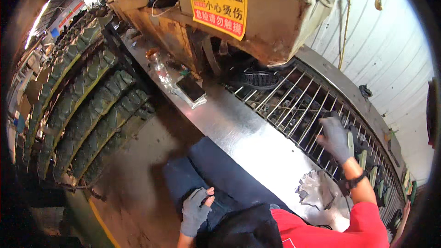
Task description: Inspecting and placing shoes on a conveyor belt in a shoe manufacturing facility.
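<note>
My right hand [336,138], in a grey glove, is over the metal rod rack [294,105]. Its thumb stands apart from the fingers and nothing shows in its grip. Beside that hand, a dark shoe with a pale green sole [350,143] lies on the rods, with several more shoes behind it. My left hand [195,211] rests by my dark trousers, its grey glove leaving some fingertips bare. Those fingers are loosely bent and a little apart, with nothing seen in them. A single dark shoe sole [259,80] lies at the rack's far end, under the machine.
A boxy machine hood [271,23] with a yellow and red label hangs over the rack. Along the metal ledge [239,133] are crumpled grey cloth [317,188], a phone [191,88] and a clear bottle [161,71]. Shelves of dark green shoes [92,96] stand at the left.
</note>
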The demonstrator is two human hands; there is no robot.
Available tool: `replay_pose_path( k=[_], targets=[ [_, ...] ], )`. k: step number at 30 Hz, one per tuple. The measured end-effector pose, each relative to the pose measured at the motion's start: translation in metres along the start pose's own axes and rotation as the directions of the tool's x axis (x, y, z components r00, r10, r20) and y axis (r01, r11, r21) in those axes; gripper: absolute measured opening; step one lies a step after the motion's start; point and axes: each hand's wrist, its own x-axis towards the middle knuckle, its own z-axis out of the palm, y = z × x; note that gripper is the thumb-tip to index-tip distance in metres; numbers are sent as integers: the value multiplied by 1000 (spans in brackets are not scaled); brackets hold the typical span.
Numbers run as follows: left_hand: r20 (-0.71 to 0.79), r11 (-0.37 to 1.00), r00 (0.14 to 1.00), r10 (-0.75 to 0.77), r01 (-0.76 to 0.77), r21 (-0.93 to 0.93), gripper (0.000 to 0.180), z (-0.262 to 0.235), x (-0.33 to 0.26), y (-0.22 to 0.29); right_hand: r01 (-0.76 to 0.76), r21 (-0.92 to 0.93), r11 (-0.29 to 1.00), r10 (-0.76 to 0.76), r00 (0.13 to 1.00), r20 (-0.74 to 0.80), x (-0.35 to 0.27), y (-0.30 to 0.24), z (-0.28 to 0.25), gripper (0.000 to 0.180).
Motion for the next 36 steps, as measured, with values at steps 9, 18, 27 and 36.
replay_pose_path(
  k=[9, 18, 27, 36],
  targets=[
    [-23, 998, 999, 41, -40, 44, 25, -15, -9, 11, 101, 33, 994, -101, 995, 11, 209, -74, 166, 46],
    [-333, 984, 926, -179, 174, -44, 19, -17, -82, -17, 300, 210, 931, -355, 877, 323, 125, -141, 106, 62],
    [-26, 976, 977, 209, -207, 69, 68, 15, 26, 56, -475, 863, 172, -458, 737, 497, 85, -240, -98, 51],
    [59, 588, 920, -386, 295, -753, 36, 50, 14, -20, -213, 861, 461, -530, 713, 460, 156, -229, 2, 59]
  ],
)
